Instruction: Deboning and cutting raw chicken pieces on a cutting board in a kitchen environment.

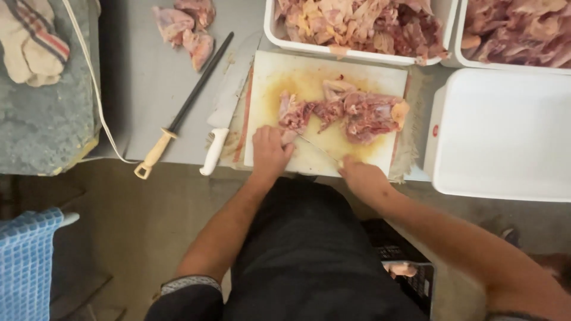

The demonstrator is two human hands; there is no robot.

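Observation:
A raw chicken carcass [351,111] lies spread on a stained white cutting board [297,74]. My left hand [270,150] presses on the carcass's near left end, fingers curled over the meat. My right hand [361,177] is at the board's front edge, closed around the handle of a thin knife [318,149]. The blade runs up and left toward the meat by my left hand.
A white-handled knife [221,128] and a black sharpening steel [184,110] lie left of the board. Chicken pieces [187,27] sit on the grey table. Two tubs of raw chicken [357,24] stand behind; an empty white tub [502,134] is at the right. A dark crate [410,276] sits below.

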